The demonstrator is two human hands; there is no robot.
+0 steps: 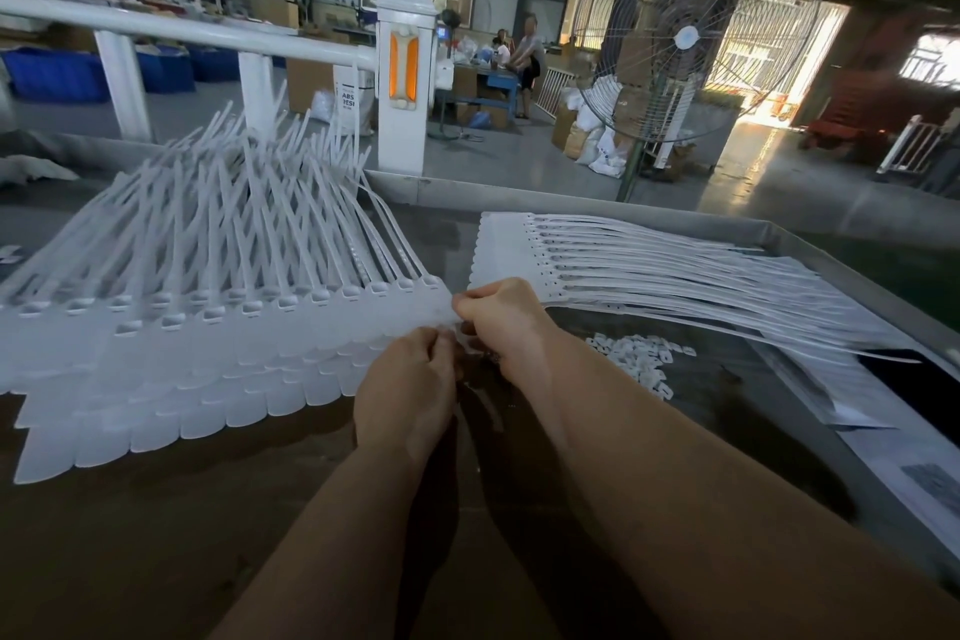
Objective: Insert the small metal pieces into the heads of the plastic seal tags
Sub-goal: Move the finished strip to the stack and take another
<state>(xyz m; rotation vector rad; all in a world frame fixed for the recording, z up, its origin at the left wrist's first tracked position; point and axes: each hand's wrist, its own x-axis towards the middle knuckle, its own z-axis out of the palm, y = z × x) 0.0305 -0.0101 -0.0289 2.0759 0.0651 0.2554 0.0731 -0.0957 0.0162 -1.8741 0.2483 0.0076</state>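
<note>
Two bare forearms rise from the bottom edge of the frame over a dark brown tabletop (156, 535) and meet just below centre. The left hand (408, 395) is curled, its fingertips turned away from the camera, so what it holds cannot be made out. The right hand (498, 314) is also curled and pinches the right end of a joined strip of white plastic seal tags (234, 312). Any metal piece between the fingers is hidden.

That fanned stack of strips fills the left of the frame: flat tag flags lie toward the camera, the heads sit in a row across the middle, and the long tails point up and away toward the upper left, crossing one another. The stack's left edge is cut off by the frame. A second strip of tags (597, 265) lies right of centre, its flags toward the hands and its tails running flat toward the right edge.

Just right of the right forearm sits a small heap of pale small pieces (641, 359), too blurred to tell their shape. Printed sheets (924, 478) at the lower right cannot be read.

Beyond the tabletop, a white sack (349, 91) shows the partly cut-off letters "ABS" and "RESI". A large standing fan (691, 31) occupies the upper right, and a white post with orange reflectors (404, 68) stands at upper centre.
</note>
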